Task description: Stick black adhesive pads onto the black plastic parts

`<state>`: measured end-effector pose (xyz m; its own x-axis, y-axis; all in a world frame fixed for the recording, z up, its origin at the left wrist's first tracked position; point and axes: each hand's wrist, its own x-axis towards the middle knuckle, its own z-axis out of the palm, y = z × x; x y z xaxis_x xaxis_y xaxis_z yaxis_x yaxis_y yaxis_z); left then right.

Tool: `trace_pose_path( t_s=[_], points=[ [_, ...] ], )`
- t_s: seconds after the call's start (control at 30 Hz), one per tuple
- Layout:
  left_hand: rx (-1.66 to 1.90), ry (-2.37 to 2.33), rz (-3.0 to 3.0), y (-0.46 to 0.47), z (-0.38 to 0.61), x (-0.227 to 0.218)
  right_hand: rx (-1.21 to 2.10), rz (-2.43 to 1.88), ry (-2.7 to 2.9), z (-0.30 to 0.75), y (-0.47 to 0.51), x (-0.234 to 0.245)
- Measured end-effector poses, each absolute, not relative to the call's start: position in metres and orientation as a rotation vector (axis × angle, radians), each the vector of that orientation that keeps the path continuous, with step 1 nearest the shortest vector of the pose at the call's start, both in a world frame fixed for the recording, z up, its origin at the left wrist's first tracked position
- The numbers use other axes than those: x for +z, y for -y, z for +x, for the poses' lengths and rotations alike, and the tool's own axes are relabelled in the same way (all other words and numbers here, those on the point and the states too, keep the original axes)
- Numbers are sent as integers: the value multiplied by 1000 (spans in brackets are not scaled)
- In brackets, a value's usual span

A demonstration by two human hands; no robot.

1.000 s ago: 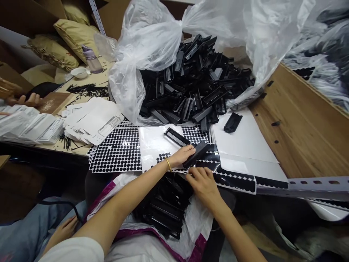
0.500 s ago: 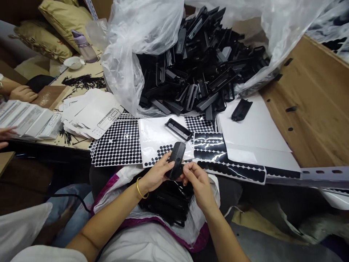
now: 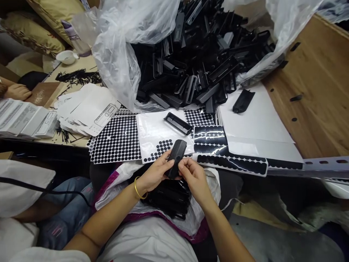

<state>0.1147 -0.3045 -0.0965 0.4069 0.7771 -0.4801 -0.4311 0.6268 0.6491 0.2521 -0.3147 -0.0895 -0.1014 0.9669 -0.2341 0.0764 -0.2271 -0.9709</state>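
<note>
My left hand grips a ribbed black plastic part at its lower end and holds it upright just over the table's front edge. My right hand pinches the same part from the right with fingertips at its base. Behind the part lie white sheets of round black stickers. On one sheet rests another black part. A bag in my lap holds several more black parts.
A large heap of black plastic parts spills from a clear plastic bag at the back. One loose part lies on white sheets. Printed white cards lie left. Another person's hand is at far left.
My left hand lifted the black part off the sticker sheet and brought it toward me. My right hand rose from the sheet edge and joined it on the part. The view tilted down.
</note>
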Motion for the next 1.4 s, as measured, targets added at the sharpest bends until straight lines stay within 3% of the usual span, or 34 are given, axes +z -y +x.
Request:
trace_pose_path(
  t_s=[0.7, 1.03, 1.27, 1.4],
  points=[
    [751, -907, 446, 301, 114, -96, 1192, -1487, 1397, 251, 313, -96],
    [764, -862, 771, 301, 108, -98, 1146, -1497, 1407, 247, 315, -100],
    [790, -934, 879, 304, 108, -105, 684, -1611, 1762, 243, 324, -101],
    [569, -839, 1076, 307, 85, -95, 494, -1644, 1661, 265, 322, -98]
  ],
)
